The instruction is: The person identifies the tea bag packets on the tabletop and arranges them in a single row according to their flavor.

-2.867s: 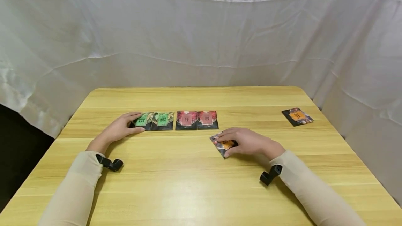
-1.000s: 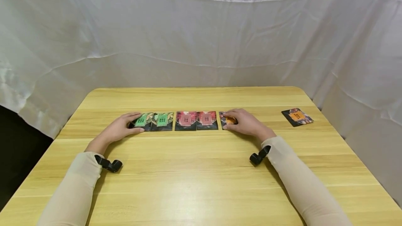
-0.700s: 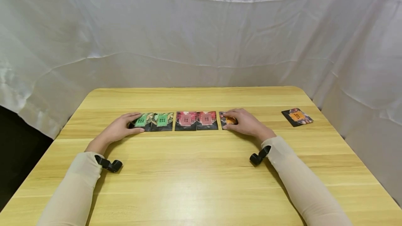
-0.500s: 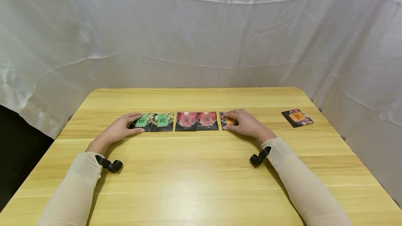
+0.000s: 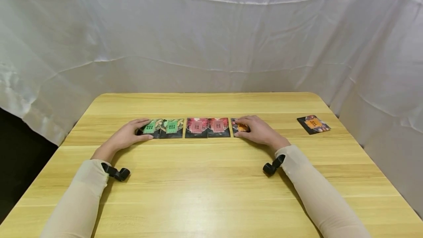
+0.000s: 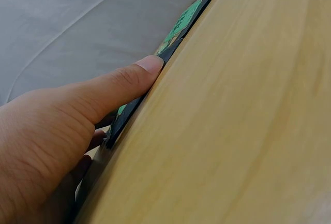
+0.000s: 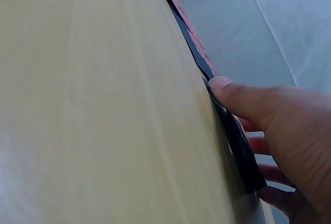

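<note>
The right hand [image 5: 259, 130] lies flat over an orange card [image 5: 238, 127], thumb at the near edge and fingers over the top; the grip is a light hold on the card, pressing it to the desk [image 5: 211, 179]. In the right wrist view the thumb [image 7: 243, 100] touches the dark edge of this card, and the other fingers curl round its far side. The card sits at the right end of a row, just beside two red cards [image 5: 207, 127].

The left hand [image 5: 125, 137] rests at the other end of the row. Its thumb [image 6: 111, 92] lies along the near edge of the first green card [image 5: 149, 127] and its fingers reach over the far edge, so this grip also holds a card, lightly. A second green card [image 5: 172, 126] lies between it and the red pair.

I judge that the step in hand is squaring the orange card into the row, with the left hand steadying the other end. One more orange card [image 5: 313, 123] lies alone, well apart, near the right edge of the desk. The next move, I think, calls for the right hand to let go without shifting the card and to reach to the right for that one.
</note>
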